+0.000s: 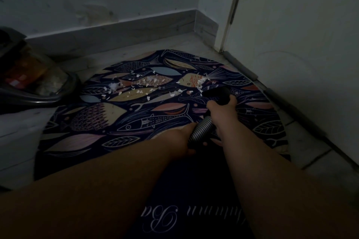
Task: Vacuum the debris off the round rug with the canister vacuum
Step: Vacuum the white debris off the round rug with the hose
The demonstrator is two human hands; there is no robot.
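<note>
**A:** How many of each thing?

**B:** One rug [93, 122], round and dark, printed with fish and leaves. It lies on the floor [17, 137] in a corner. One vacuum [35, 83] stands on the floor at the rug's left edge, with pale stuff showing in its clear bin. One hose [202, 128], ribbed and grey, ends in one black nozzle [215, 94]. There are two hands. One door [301, 35] stands to the right, and one baseboard [116, 31] runs along the far wall.

**A:** And the debris?

**B:** The debris [147, 81] is white flakes, too many and too small to count. They are scattered in a band across the far middle of the rug, from left of centre to just beside the nozzle.

**A:** What is the right hand doing?

**B:** The right hand [221, 108] grips the nozzle from behind, curled tight round it on both sides. In this dim light I cannot tell the single fingers apart. The nozzle points toward the flakes, low over the rug's right half. I cannot tell whether it touches the pile.

**A:** The left?

**B:** The left hand [182, 137] grips the hose just beside the right wrist. Its fingers curl under the ribbing and are mostly hidden. The hand is close over the rug's near part.

**A:** Anything else?

**B:** One dark cloth [194, 190] with pale script lettering lies between the forearms at the near edge.
</note>
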